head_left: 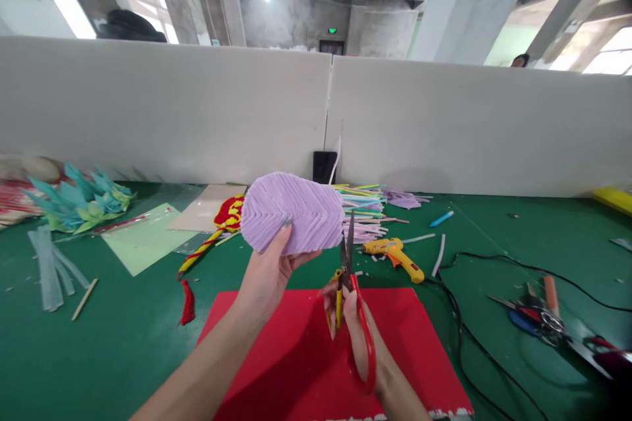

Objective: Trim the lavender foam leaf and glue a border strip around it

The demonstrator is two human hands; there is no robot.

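To the far left of the red board (419,342), crisp, pointed teal petals (81,194) cluster. Nearer the board's left side lie clear, flat strips (47,270), a short pale stick (85,299) and a smooth light-green sheet (143,240). Just off the board's far left corner rests a red-and-yellow ornament (227,214), its twisted yellow-and-red stem ending in a red tassel (187,304).

Above the board's far edge is the lilac piece (296,210), rounded, fuzzy and ribbed in chevrons; the left hand (271,263) has its fingers clamped on it, thumb on the near face. Behind it, beyond the board, spread thin pastel stems (368,200).

Over the board, the right hand (351,316) has its fingers closed around the scissors (344,263), red loop showing, slim metal blades slightly apart near the lilac piece's right end; I cannot tell whether they touch. Beyond the board's far right corner lie a yellow plastic glue gun (395,255) and a blue pen (441,218); well right of it, assorted tools (540,316).

The green sign (332,30), high beyond the board, is too small to read. The table (494,230) is dark green, backed by a white partition (222,105); beyond rise bare concrete beams.
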